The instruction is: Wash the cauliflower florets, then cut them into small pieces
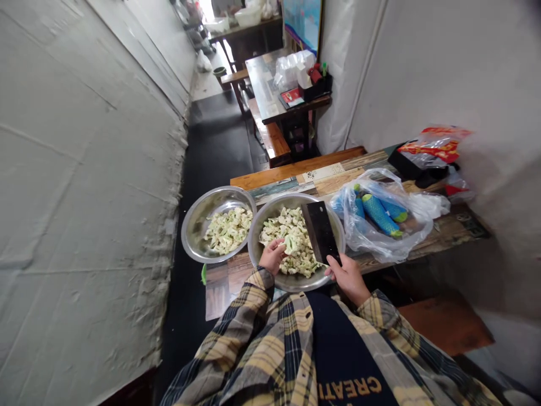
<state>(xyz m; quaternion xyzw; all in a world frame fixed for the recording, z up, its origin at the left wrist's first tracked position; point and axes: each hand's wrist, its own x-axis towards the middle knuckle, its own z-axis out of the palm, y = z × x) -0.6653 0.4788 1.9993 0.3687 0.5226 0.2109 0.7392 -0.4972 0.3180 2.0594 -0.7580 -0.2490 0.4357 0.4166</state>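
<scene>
My right hand [347,276] grips the handle of a dark cleaver [320,231], whose broad blade lies over the right part of a steel bowl [256,232] full of cut cauliflower [302,262]. My left hand [273,255] is closed on a cauliflower piece [289,243] inside that bowl, just left of the blade. A second steel bowl [195,217] to the left holds more cauliflower pieces [228,229]. Both bowls rest on a worn wooden table [333,181].
A clear plastic bag [380,234] with blue-netted green vegetables lies right of the bowls. Red and black packets [431,149] sit at the table's far right by the wall. A bench [274,141] and another table [270,84] with bags stand beyond. A dark aisle runs along the left wall.
</scene>
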